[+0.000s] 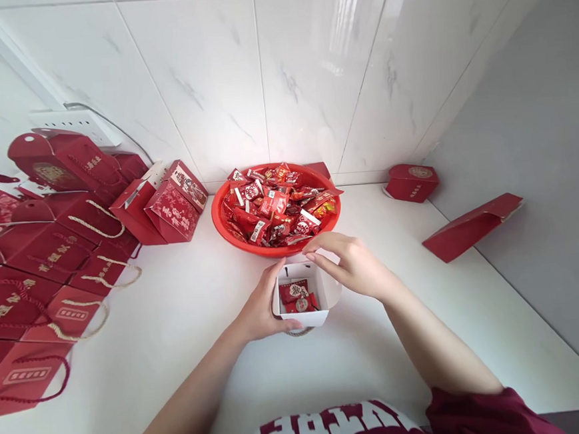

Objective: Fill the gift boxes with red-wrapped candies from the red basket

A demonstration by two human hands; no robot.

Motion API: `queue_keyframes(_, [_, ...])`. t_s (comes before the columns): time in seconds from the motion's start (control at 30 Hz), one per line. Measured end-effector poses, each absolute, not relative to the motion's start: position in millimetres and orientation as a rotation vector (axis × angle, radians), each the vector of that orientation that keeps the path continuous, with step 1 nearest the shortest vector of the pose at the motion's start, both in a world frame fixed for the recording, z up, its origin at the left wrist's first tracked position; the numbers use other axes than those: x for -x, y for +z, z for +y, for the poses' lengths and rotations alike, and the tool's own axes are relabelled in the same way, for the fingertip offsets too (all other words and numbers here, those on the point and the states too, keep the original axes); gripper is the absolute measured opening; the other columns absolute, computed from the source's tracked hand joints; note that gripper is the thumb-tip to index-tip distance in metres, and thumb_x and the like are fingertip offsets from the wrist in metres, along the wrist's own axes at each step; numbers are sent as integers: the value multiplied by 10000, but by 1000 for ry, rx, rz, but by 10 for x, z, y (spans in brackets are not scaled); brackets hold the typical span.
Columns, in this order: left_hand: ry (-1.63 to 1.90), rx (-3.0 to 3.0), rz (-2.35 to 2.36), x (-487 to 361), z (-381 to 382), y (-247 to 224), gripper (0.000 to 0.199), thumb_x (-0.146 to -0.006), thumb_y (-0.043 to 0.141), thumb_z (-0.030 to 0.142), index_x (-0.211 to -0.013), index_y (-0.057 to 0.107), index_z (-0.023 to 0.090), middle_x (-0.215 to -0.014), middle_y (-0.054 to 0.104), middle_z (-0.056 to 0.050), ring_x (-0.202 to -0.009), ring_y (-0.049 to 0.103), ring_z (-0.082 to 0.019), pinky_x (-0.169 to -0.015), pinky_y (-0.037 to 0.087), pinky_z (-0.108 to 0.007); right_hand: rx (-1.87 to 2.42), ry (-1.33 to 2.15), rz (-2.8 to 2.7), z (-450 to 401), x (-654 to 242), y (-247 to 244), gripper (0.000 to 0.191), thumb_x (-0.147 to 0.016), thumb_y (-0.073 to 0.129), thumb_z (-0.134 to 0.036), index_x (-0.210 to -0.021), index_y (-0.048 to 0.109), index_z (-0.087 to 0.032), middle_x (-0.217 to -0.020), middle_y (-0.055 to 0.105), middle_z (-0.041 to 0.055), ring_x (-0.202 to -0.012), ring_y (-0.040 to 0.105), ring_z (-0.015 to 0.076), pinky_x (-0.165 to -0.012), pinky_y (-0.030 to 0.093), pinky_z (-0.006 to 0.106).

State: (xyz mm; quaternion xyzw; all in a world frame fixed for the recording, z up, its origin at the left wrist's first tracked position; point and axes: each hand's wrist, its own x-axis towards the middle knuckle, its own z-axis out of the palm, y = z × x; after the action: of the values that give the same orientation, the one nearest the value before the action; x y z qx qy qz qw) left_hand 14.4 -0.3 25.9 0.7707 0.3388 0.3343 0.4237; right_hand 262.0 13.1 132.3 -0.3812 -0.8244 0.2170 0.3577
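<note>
A small box (317, 318) with a white inside stands on the counter with its top unfolded. Several red-wrapped candies (298, 296) lie at its bottom. Around the box's left side wraps my left hand (264, 306), thumb along the near edge. My right hand (350, 262) hovers over the far right corner, thumb and finger tips brought together; whether anything is between them is hidden. Just behind the box, a red plastic basket (225, 232) is heaped with red-wrapped candies (276, 205). A bit of twisted cord handle (299, 332) shows at the box's near side.
Many red gift boxes (46, 256) with cord handles are stacked on the left, beside a pair of upright red boxes (175, 202). Two more, a small box (412, 182) and a leaning carton (471, 228), are at the right. A power strip (79, 123) lies near the tiled wall.
</note>
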Motion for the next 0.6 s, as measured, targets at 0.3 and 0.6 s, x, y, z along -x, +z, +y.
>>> queue_keyframes(0.3, [1008,-2281,1274,144,-141,979,347,-930,586,333,-1275,614,314,-1281,604,-55,-1201,571,-256,-1034,471,-386,1177,143,-1625,-298,-3045,470,268,-954,524,-202,-1185,599,-314,-1170,647,106,-1109,629,296,-926,523,520])
queue_keyframes(0.6, [1135,-2238,1712,287,1608,1699,363,-941,540,402,-1187,667,167,-1235,657,-98,-1116,623,-227,-983,510,-368,1322,837,-1366,-101,-3094,-36,248,-956,506,-482,-993,657,-289,-937,713,74,-793,698,279,-739,586,443])
